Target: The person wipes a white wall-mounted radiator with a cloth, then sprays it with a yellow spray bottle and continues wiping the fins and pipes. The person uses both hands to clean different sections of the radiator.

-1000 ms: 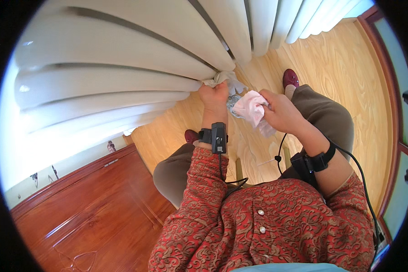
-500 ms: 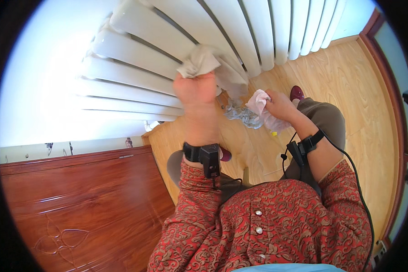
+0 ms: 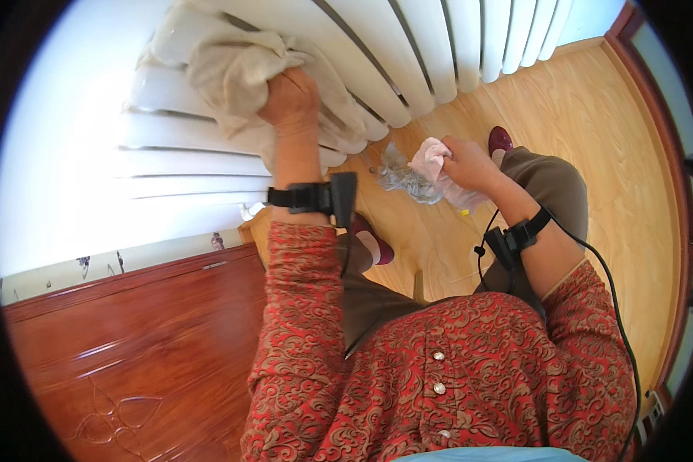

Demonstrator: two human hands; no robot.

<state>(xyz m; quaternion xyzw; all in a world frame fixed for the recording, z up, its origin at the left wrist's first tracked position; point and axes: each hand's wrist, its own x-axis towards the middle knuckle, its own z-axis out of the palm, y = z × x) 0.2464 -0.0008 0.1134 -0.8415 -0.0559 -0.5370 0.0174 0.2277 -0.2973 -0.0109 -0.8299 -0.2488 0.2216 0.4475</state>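
Note:
Against the front of a white radiator [image 3: 408,54], my left hand [image 3: 291,98] grips a beige cloth [image 3: 231,73]. The cloth spreads over several of the radiator's columns, and its folds hide part of my fingers. Lower and to the right, my right hand [image 3: 472,164] is closed on a pale pink cloth [image 3: 429,159], which hangs above the floor. Beside and behind that cloth is a crumpled grey-blue bundle [image 3: 408,183]; whether it touches the pink cloth I cannot tell.
A glossy reddish-brown wooden cabinet [image 3: 146,331] stands at the left, below a patterned wall strip [image 3: 92,266]. Light wooden flooring [image 3: 570,108] runs to a dark red door frame [image 3: 647,85] at the right. My red shoes [image 3: 500,138] rest on the floor. A black cable [image 3: 612,285] hangs along my right arm.
My left hand has moved left and up across the radiator with the beige cloth, which now lies more spread out. My right hand keeps its hold on the pink cloth and has hardly shifted.

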